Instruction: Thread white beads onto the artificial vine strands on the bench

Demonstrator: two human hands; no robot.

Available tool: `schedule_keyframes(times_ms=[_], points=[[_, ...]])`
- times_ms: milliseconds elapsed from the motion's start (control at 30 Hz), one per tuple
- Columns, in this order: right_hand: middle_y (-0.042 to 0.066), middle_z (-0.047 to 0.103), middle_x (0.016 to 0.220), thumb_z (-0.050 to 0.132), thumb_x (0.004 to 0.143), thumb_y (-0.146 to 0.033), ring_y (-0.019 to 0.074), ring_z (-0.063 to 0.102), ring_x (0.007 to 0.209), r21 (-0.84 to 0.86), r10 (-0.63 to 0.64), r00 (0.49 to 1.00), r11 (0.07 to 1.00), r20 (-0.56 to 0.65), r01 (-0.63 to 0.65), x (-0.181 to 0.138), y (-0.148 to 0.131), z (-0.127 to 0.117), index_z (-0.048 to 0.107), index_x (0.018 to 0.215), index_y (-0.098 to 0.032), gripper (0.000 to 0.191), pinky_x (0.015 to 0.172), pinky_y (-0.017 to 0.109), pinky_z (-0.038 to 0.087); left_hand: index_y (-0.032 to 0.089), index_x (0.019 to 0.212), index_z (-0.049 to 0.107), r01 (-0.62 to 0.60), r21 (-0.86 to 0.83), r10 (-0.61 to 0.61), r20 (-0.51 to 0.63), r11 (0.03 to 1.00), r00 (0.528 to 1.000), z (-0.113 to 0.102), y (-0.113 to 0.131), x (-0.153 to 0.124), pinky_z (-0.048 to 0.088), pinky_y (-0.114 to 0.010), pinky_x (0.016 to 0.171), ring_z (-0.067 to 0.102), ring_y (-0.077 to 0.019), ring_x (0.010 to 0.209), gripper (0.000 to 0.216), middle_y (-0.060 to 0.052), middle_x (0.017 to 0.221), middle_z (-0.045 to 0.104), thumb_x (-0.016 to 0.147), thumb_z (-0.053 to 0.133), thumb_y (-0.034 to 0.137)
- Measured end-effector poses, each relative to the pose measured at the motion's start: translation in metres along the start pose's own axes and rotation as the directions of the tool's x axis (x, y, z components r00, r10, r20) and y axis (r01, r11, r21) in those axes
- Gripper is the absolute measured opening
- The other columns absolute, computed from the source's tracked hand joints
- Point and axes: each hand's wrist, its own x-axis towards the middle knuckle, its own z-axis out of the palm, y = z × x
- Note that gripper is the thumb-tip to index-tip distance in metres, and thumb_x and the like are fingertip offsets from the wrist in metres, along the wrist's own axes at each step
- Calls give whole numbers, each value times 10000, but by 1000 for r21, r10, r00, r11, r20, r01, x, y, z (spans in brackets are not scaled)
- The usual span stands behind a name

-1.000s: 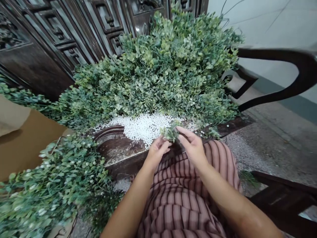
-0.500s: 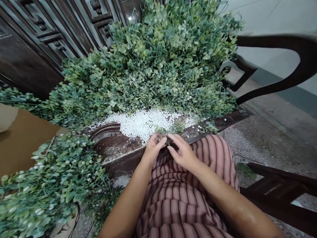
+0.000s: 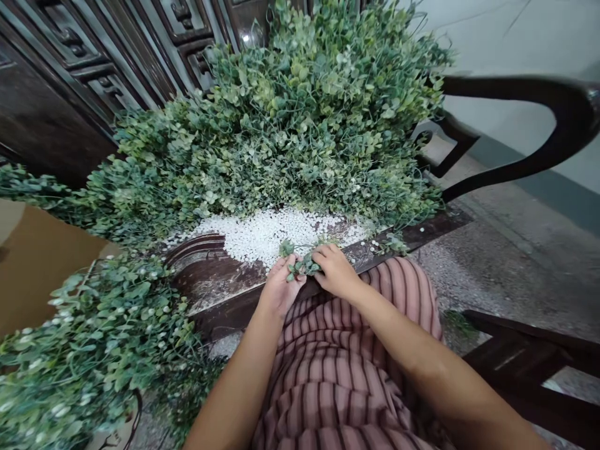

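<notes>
A small green leafy sprig [image 3: 300, 265] is pinched between both my hands just above the near edge of a dark wooden seat [image 3: 220, 284]. My left hand [image 3: 277, 289] closes on the sprig from the left. My right hand [image 3: 334, 271] has its fingers curled over the sprig's right side. Just beyond my fingers lies a pile of small white beads [image 3: 267, 231] on the seat. Behind the beads rises a big heap of the same green sprigs [image 3: 290, 131]. My striped trousers [image 3: 337, 369] fill the foreground.
Another heap of green sprigs with white beads [image 3: 89, 350] lies at the lower left beside a brown cardboard box [image 3: 42, 262]. A carved dark wooden panel [image 3: 84, 69] stands behind, a curved chair armrest [image 3: 529, 125] at the right, another dark wooden piece [image 3: 525, 369] at the lower right.
My hands have come closer together and dropped slightly toward the seat's edge, with the right fingers now curled over the sprig. The camera has tilted a little.
</notes>
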Motion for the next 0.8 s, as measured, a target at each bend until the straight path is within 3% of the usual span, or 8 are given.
schedule_keyframes(times_ms=[67,233,333,433,567,667,800], points=[[105,571,876,528,719,-60,258,458,887,-72,5,1000,997,-6,-6,7,1,-6,630,887,-145,214,804,386,428,130,692,567,-43,12,43,-20,999,999,-1,7,-1,340,-135,441,488,-43,528,232,18,663,567,591,770,179],[105,574,795,444,706,7,238,466,815,-176,-12,987,984,-158,-16,21,19,-32,637,825,-146,273,738,342,413,123,723,591,-187,113,199,-104,976,975,-12,34,-5,338,-120,411,490,-46,531,267,15,647,549,543,787,147],[91,583,770,447,698,6,224,493,790,-109,15,962,993,-272,-46,27,37,-50,626,777,-150,250,720,330,412,120,727,601,-249,132,265,-114,959,958,-19,48,-11,297,-104,380,432,-24,486,300,35,605,513,500,795,145],[56,586,729,473,731,-47,189,519,723,84,104,910,993,-402,-77,37,49,-78,602,720,-160,172,672,306,413,122,731,618,-256,204,289,-153,945,945,-22,54,-20,306,-105,388,422,-24,492,351,35,605,521,450,813,203],[30,576,713,494,760,-104,140,495,644,205,183,774,976,-606,-70,60,55,-131,599,776,-150,115,628,277,394,127,739,643,-160,436,260,-180,885,949,-24,51,-32,329,-128,416,438,-46,531,415,12,637,564,418,817,327],[51,566,734,496,784,-126,118,459,615,139,252,692,967,-676,-215,78,66,-167,607,834,-126,122,641,284,392,131,640,618,-113,591,218,-110,799,970,-25,45,-36,337,-150,439,453,-63,556,380,-12,685,596,451,781,419],[122,561,867,635,667,-136,189,494,771,25,334,705,912,-626,-410,81,88,-176,614,937,-90,275,793,387,400,152,602,601,-112,753,171,-1,649,985,-29,39,-36,340,-183,456,434,-74,532,335,-6,655,582,550,699,468]])
